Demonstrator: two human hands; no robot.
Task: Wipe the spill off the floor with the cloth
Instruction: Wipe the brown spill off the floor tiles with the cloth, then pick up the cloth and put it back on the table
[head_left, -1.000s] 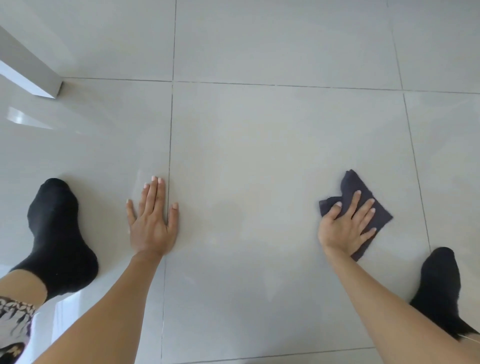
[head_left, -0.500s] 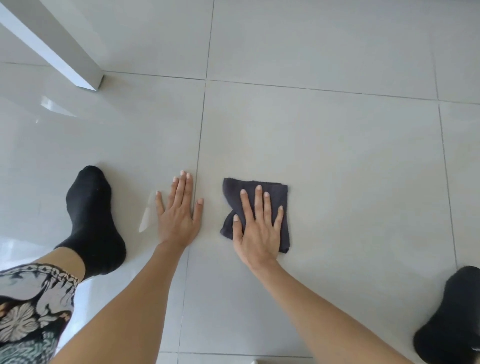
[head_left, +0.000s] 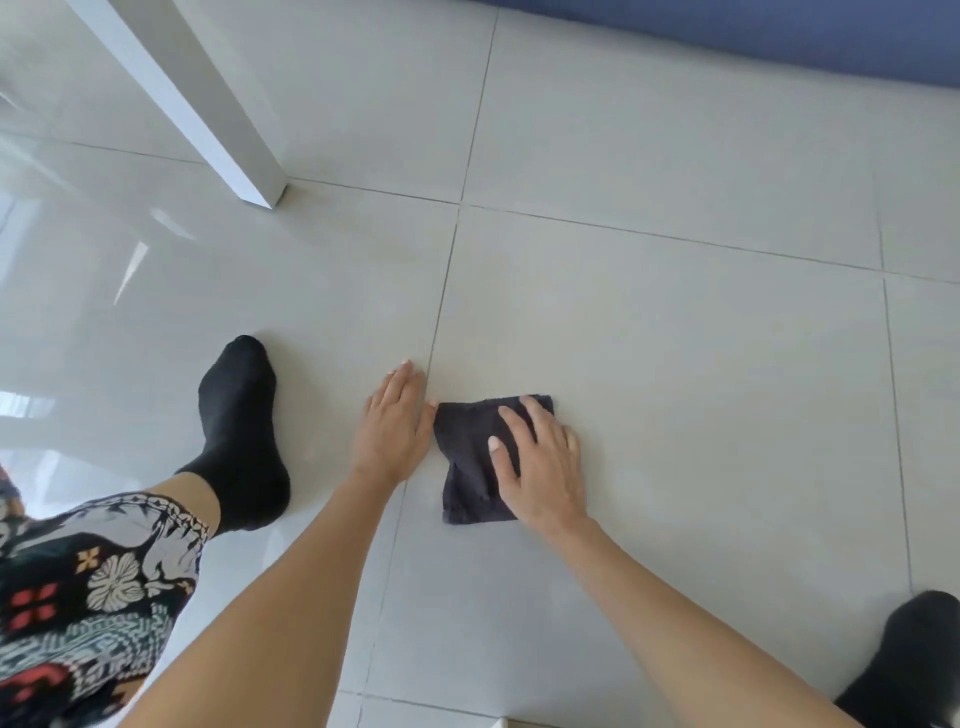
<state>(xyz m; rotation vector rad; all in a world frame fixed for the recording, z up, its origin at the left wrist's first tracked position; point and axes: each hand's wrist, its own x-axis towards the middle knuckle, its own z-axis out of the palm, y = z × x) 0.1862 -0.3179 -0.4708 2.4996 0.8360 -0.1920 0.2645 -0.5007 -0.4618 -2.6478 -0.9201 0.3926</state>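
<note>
- The tiled floor (head_left: 649, 322) now shows more of the white desk leg (head_left: 208, 119) than half a second ago.
- The right hand (head_left: 540, 462), fingers flat, presses the dark cloth (head_left: 467, 457), which has slid left to touch the left hand (head_left: 392, 421), lying flat on the floor.
- No writing is readable.

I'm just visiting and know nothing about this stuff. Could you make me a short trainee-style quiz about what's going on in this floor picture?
1. True or false: the right hand presses flat on the dark grey cloth.
2. Where does the left hand rest? A) on the cloth B) flat on the tiled floor beside the cloth C) on the white table leg
3. Fill in: both feet wear ____ socks.

Key: 1 true; 2 B; 3 black.
</note>
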